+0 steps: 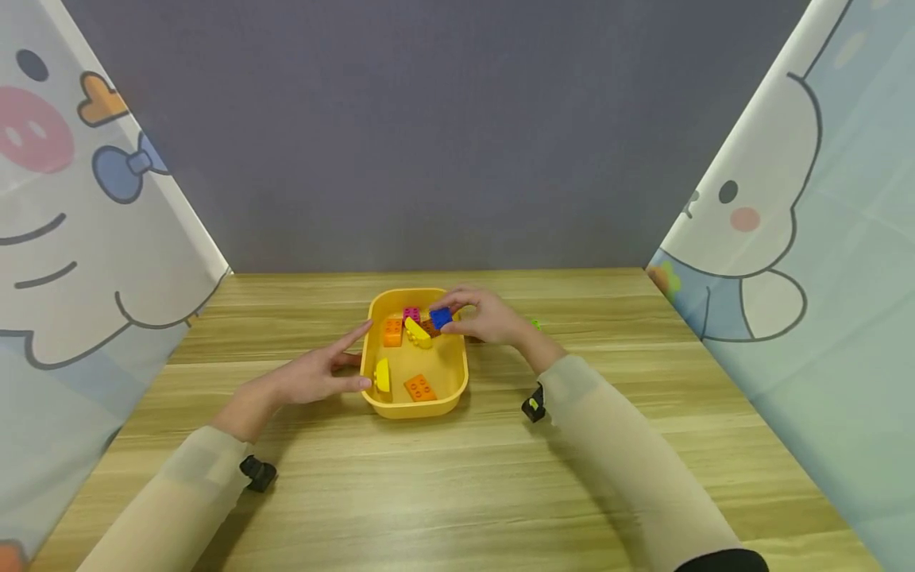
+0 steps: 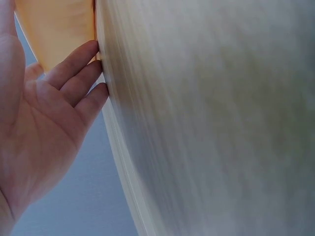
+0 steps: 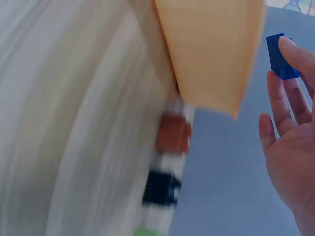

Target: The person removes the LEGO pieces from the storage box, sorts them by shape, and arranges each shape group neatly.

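The right hand (image 1: 486, 316) is pinching a blue brick (image 1: 441, 318) over the yellow tray (image 1: 418, 409); a loose pinch risks dropping it; the left hand's (image 1: 314, 375) straight fingers (image 2: 81, 73) are bracing the tray's left wall, holding nothing; sliding is possible.

Tray (image 1: 415, 409) sits mid-frame on worktop (image 1: 443, 492), bricks (image 1: 419, 387) inside. Left hand (image 1: 314, 375) touches tray's left wall. Right hand (image 1: 486, 318) over tray's upper right corner, pinching a block (image 1: 441, 318). More bricks (image 1: 534, 324) on worktop right of tray, behind that hand.
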The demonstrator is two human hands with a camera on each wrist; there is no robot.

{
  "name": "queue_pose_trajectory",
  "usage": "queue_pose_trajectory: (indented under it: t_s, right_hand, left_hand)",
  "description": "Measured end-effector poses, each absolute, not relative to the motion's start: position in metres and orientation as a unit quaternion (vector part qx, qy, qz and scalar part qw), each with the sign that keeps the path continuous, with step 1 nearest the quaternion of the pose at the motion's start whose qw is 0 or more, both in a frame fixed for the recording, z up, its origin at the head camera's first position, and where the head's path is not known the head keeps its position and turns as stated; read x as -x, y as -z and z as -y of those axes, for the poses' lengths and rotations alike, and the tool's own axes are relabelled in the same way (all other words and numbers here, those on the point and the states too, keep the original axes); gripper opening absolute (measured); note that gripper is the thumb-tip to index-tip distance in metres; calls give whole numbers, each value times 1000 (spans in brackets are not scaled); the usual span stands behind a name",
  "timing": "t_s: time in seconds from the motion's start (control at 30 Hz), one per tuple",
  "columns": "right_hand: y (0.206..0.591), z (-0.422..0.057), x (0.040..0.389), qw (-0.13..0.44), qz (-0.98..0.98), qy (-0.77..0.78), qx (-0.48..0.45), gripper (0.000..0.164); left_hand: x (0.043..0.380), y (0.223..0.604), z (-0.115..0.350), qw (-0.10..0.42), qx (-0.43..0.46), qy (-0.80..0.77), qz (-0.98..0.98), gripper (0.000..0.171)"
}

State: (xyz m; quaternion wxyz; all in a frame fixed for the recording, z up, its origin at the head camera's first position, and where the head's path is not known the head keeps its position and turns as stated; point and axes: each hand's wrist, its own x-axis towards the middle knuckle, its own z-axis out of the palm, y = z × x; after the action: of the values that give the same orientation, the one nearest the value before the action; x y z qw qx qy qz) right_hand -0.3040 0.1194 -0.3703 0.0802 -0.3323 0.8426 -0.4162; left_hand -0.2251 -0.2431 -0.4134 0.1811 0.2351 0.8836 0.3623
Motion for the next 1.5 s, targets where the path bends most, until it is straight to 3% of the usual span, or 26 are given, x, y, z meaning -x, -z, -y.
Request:
queue_pose_trajectory:
  t_s: [0.37,0.7,1.5]
  right_hand:
    - [364,-204,307,57,-871,410,263,41]
    - [373,-257,307,81,-883,413,206,43]
    - [403,-311,316,87,-929,314,178,38]
  left_hand:
    - [227,414,244,181,-229,-361,-886,105]
    - [226,416,245,178,-228,-359,-887,104]
    - [226,415,245,175,-226,-353,-891,105]
